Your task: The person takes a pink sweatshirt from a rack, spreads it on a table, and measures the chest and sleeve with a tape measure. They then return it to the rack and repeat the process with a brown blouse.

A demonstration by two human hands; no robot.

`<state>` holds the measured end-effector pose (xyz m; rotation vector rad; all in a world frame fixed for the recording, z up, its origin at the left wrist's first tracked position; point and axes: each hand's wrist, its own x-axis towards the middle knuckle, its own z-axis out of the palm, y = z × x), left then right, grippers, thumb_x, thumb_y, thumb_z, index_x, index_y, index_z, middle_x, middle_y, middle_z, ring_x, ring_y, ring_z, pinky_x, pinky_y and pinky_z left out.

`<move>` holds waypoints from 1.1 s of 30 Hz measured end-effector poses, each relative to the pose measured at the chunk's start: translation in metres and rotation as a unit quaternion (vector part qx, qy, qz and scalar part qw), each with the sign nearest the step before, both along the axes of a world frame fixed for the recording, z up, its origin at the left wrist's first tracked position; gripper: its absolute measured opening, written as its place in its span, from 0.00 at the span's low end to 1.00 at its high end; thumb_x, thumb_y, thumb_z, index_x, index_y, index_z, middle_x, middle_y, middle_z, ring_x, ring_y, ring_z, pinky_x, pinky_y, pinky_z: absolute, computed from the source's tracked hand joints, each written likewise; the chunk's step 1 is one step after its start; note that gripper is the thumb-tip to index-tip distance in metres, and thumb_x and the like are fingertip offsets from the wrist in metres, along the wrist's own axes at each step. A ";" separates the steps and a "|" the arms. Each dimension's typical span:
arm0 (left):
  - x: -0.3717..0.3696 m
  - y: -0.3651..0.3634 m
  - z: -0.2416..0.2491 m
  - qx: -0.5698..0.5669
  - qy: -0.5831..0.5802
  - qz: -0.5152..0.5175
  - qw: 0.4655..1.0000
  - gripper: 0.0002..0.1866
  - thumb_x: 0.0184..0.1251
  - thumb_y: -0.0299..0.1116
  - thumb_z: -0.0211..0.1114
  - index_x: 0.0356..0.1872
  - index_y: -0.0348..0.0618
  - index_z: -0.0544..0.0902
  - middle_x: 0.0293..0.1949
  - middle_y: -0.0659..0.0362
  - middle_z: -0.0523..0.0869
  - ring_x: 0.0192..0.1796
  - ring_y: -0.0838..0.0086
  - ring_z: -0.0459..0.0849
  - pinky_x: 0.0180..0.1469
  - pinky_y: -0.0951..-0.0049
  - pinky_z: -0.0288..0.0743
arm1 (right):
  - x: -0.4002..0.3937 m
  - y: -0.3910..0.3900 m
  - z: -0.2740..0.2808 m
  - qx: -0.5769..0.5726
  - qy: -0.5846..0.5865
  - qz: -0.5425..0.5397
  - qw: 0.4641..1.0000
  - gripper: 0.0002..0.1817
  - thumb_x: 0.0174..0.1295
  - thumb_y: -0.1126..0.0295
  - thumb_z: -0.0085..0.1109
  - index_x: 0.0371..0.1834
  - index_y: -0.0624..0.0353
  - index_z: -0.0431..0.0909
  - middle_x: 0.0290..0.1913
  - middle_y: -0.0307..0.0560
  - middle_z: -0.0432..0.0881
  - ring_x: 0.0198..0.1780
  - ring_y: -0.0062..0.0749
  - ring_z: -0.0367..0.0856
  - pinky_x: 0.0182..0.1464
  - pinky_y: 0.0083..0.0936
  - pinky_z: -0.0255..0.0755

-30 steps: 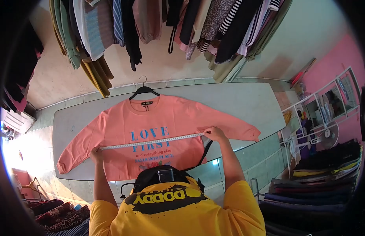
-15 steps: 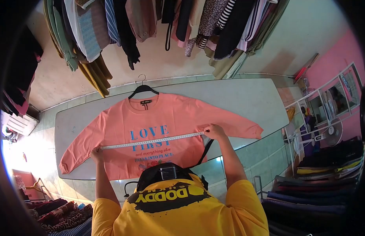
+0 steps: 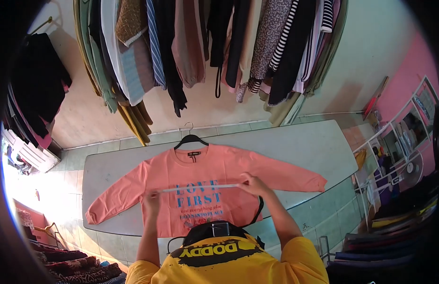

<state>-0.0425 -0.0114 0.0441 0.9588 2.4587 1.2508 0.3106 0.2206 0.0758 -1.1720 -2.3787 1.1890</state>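
Hands set well apart over the chest of the garment. Left hand point(image 3: 153, 195): fingers closed on one end of a narrow white measuring tape point(image 3: 200, 188), near the side edge of the body, below the sleeve. Right hand point(image 3: 250, 184): fingers pinched on the other end, near the opposite side; I cannot tell exactly how thumb and fingertips sit.

Tape: runs nearly straight from hand to hand, crossing the upper line of blue lettering; its graduations are too blurred to read. Whether it touches the fabric or hangs just above it, cannot tell.

Specimen: salmon-pink long-sleeved cotton-looking shirt point(image 3: 158, 175), laid face up on a long pale grey table point(image 3: 295, 142), both sleeves spread outward. Black hanger point(image 3: 192, 138) with a metal hook sits in the neck opening. Part of the lower edge is hidden behind my dark headgear point(image 3: 219, 230).

Technique notes, my judgement: tension should be light and equal at both ends; too much pull drags the soft knit sideways. Tape is best flat, untwisted and level with the underarm seams, since a slant lengthens the span. Fingertips ought to pin each end at the side seam without bunching cloth. Likely error source: creases beneath the tape. Smooth outward first, then read from directly above.
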 end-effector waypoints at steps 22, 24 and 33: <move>0.078 0.006 -0.007 -0.338 0.194 -0.014 0.921 0.32 0.60 0.51 0.47 0.66 0.57 0.53 0.68 0.57 0.49 0.69 0.57 0.46 0.62 0.39 0.36 | 0.299 0.031 -0.051 0.107 -0.301 -0.310 0.895 0.34 0.53 0.49 0.51 0.57 0.63 0.62 0.58 0.67 0.61 0.63 0.48 0.58 0.54 0.41 0.65; 0.075 0.006 -0.013 -0.341 0.188 -0.019 0.921 0.33 0.60 0.51 0.47 0.66 0.58 0.52 0.68 0.58 0.48 0.69 0.57 0.44 0.62 0.38 0.35 | 0.303 0.038 -0.038 0.043 -0.328 -0.340 0.880 0.32 0.53 0.48 0.51 0.54 0.63 0.66 0.56 0.65 0.64 0.60 0.48 0.62 0.53 0.40 0.66; 0.070 0.057 -0.045 -0.227 0.045 0.126 0.965 0.29 0.55 0.44 0.57 0.57 0.42 0.63 0.61 0.49 0.62 0.62 0.56 0.62 0.59 0.48 0.53 | 0.131 0.043 0.020 -0.059 0.168 -0.261 0.949 0.13 0.61 0.60 0.48 0.33 0.60 0.72 0.27 0.43 0.77 0.30 0.24 0.77 0.35 0.22 0.70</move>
